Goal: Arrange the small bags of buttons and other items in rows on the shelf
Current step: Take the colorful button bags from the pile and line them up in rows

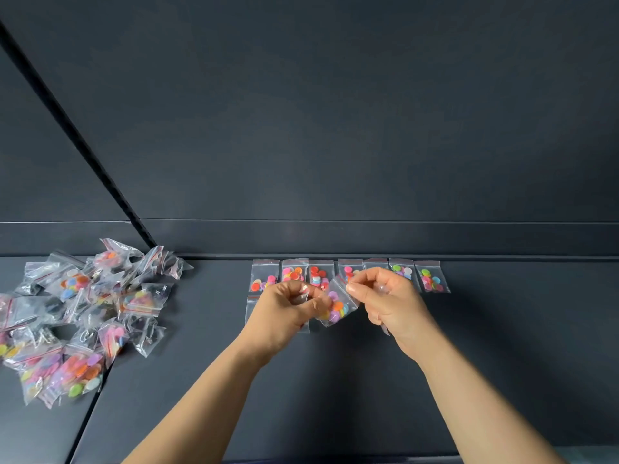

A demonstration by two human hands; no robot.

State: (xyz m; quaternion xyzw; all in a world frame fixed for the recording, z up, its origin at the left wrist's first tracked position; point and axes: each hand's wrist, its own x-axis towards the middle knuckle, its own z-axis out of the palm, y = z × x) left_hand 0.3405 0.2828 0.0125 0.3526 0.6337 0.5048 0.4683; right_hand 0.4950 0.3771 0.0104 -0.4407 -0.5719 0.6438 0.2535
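1. Small bag of buttons [337, 304] is held just above the shelf [502, 346], between both hands, in front of the back row [294, 274]. Fingers hide its left edge and upper right corner.
2. Grip: the left hand [284, 309] has its fingers curled, pinching the bag's left side. The right hand [390, 299] pinches the top right between thumb and forefinger.
3. Hard to read: a clear sliver [385, 328] shows under the right palm, and I cannot tell what it is. Both forearms are cut off by the bottom edge.
4. The second-row bags [252, 308] lie under the left hand. Only clear edges show, so I cannot count them.
5. The held bag is clear plastic and tilted, with a red strip near its mouth. It holds round purple, orange, yellow and blue buttons.
6. The back row is seven similar bags, flat and side by side against the rear lip [368, 239]. The right hand covers most of the fifth.
7. A loose pile of bags [83, 313] lies well to the left, unsorted and cut off by the left edge. Some hold dark items I cannot identify.
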